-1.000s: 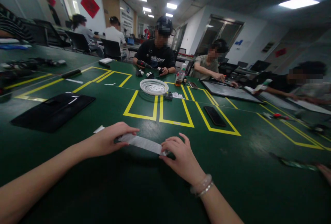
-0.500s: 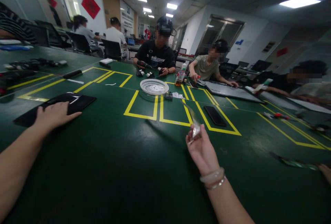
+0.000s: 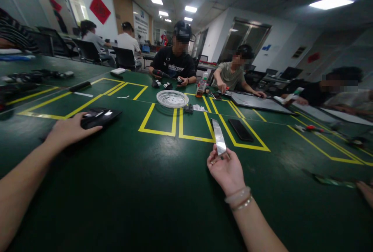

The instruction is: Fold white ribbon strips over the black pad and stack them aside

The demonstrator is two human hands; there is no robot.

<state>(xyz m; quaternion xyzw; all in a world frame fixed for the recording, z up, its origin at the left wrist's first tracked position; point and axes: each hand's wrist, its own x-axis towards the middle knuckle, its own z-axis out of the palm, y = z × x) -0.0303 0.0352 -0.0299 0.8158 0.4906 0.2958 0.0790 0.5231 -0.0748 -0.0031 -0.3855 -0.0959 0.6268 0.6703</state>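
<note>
Shiny strip [image 3: 219, 137] pinched upright in right hand [image 3: 225, 170], left hand [image 3: 68, 131] laid flat, fingers spread, on black panel [image 3: 100, 116], green table [image 3: 145, 190] underneath

A second ago we pressed the pale strip [image 3: 219, 140] flat on the table with both hands. Now our right hand [image 3: 225, 169] alone holds it, lifted and turned broadside toward us. Our left hand [image 3: 68, 131] has crossed to the black panel [image 3: 100, 115], which has shifted and tilted since half a second ago.
</note>
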